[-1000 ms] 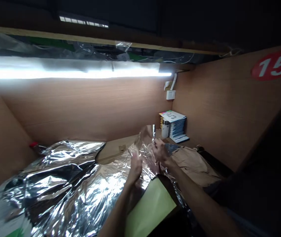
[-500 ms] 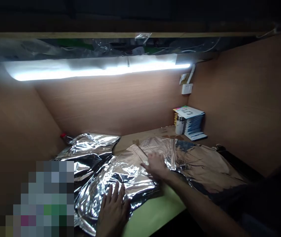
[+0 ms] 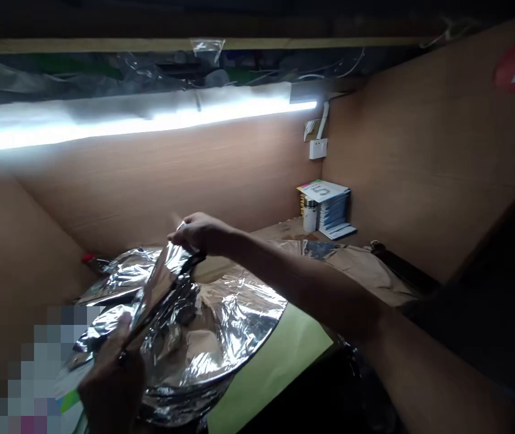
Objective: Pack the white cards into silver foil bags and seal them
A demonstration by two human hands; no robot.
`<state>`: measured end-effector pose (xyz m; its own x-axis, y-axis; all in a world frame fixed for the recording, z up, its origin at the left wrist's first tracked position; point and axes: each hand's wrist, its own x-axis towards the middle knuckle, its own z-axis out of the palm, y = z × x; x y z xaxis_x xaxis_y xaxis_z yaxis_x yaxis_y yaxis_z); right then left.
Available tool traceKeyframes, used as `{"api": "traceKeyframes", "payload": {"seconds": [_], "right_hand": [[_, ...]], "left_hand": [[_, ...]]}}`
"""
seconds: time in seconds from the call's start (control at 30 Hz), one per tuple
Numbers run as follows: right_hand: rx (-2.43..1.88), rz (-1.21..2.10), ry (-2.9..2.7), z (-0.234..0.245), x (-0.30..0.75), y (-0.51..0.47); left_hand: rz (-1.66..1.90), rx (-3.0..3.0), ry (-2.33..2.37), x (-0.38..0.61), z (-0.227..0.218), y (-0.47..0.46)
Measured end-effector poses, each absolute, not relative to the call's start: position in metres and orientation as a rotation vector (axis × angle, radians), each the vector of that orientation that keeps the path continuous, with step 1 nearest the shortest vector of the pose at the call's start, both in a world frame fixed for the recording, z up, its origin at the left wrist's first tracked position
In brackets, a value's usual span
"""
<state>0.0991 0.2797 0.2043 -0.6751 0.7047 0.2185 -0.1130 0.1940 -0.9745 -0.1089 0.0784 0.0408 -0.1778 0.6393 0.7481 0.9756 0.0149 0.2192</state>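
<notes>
A shiny silver foil sheet [image 3: 234, 316] lies crumpled across the work surface, its left part lifted and folded up. My right hand [image 3: 201, 232] reaches across to the far left, fingers closed on the raised far edge of the foil. My left hand [image 3: 115, 374] is at the lower left, closed on the near end of that same raised edge. The foil stretches as a steep fold between both hands. Under it, a pale yellow-green sheet [image 3: 275, 355] shows in front. More silver foil [image 3: 133, 268] lies behind the fold at the left.
In the back right corner a white bottle [image 3: 310, 218] stands beside a stack of booklets [image 3: 335, 211]. A wall socket [image 3: 318, 149] is above them. A tube light [image 3: 149, 123] runs along the back wall under a shelf edge [image 3: 104, 45]. A red-capped item [image 3: 89, 259] sits at the left.
Both hands were resting on the flat foil; now they hold its edge and have lifted its left part. My right hand moved left and up, my left hand left. The view shifted right.
</notes>
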Motion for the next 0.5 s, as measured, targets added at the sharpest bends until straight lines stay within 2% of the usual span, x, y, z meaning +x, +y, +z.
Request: {"api": "traceKeyframes", "payload": {"seconds": [0.07,0.13,0.27,0.4,0.5], "right_hand": [[-0.522,1.589,-1.789,0.198,0.142,0.278],[-0.596,1.594,-1.794,0.17,0.206,0.275],[-1.015,1.472,-1.953,0.098,0.346,0.278],[-1.493,1.085,-2.254,0.072,0.444,0.279],[-1.85,0.711,-2.29,0.079,0.479,0.28]], "left_hand": [[-0.913,-1.756,-1.715,-0.101,0.062,0.075],[-0.701,-1.986,-1.693,-0.062,0.063,0.072],[-0.16,-2.499,-1.904,0.076,0.024,0.08],[-0.214,-2.981,-1.65,0.177,-0.006,0.089],[-0.34,-3.142,-1.418,0.177,-0.001,0.095]]}}
